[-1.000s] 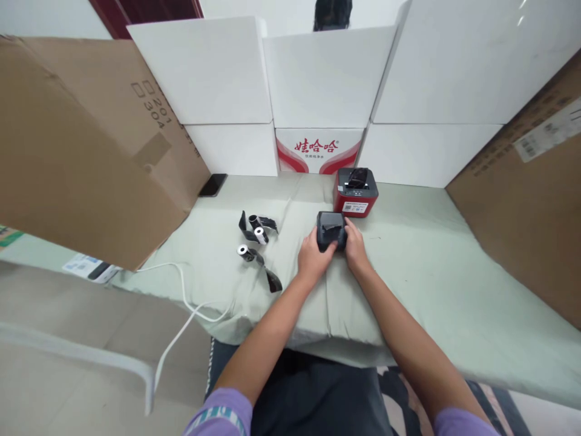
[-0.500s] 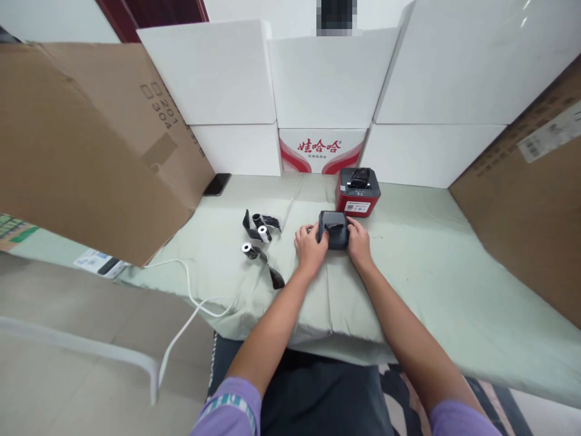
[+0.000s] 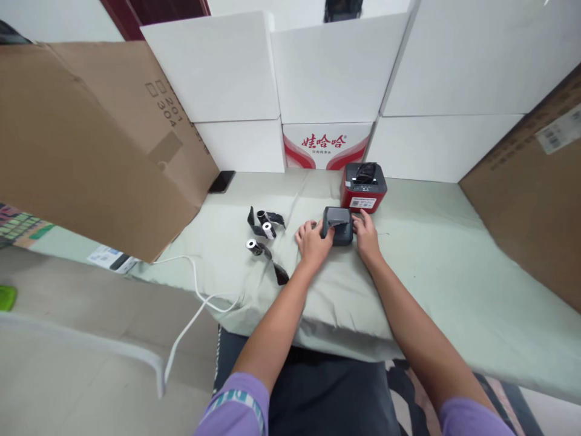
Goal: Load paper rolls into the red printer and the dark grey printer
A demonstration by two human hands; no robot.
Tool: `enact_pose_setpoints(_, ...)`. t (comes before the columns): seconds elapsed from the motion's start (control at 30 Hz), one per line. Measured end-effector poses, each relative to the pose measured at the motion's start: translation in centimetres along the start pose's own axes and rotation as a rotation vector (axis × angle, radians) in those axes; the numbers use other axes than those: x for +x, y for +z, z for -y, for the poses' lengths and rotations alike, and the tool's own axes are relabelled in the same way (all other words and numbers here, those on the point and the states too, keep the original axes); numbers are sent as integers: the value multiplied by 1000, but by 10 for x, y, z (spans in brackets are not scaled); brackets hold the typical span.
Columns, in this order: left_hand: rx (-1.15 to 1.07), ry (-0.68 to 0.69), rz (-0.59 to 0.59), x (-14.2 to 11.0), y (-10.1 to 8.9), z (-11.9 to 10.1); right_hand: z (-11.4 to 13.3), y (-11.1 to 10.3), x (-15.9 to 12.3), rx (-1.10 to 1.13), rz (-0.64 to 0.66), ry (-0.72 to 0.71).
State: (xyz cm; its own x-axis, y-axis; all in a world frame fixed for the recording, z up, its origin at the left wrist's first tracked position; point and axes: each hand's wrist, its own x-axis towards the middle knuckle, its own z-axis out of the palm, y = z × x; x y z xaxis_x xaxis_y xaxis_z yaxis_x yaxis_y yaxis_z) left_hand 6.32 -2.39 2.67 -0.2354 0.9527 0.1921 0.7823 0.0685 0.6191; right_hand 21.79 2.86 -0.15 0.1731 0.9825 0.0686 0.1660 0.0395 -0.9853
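A small dark grey printer (image 3: 338, 224) lies on the pale green cloth (image 3: 422, 272) in front of me. My left hand (image 3: 312, 243) grips its left side with curled fingers. Against its right side rests my right hand (image 3: 365, 235), fingers bent around the edge. Just behind stands a red and black printer (image 3: 364, 187) with its lid up. To the left lie two small white paper rolls, one (image 3: 269, 229) among black wrapping strips, the other (image 3: 252, 246) nearer me.
White boxes (image 3: 327, 72) and a red-printed box (image 3: 323, 145) wall off the back. Big cardboard sheets lean at the left (image 3: 86, 139) and right (image 3: 535, 188). A black phone (image 3: 221, 181) lies at the back left. A white cable (image 3: 193, 303) trails off the cloth's left edge.
Both hands have slid the dark grey printer slightly away from me, closer to the red printer. My left hand now sits lower on its left side.
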Motion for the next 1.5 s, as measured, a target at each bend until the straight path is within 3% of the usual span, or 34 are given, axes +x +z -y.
enact_pose_setpoints(0.77,73,-6,-21,-1,1,-2,-12,3,6,129,-45,-47)
enact_pose_setpoints(1.5,55,15,0,-1,3,1,-5,4,3,124,-64,-51)
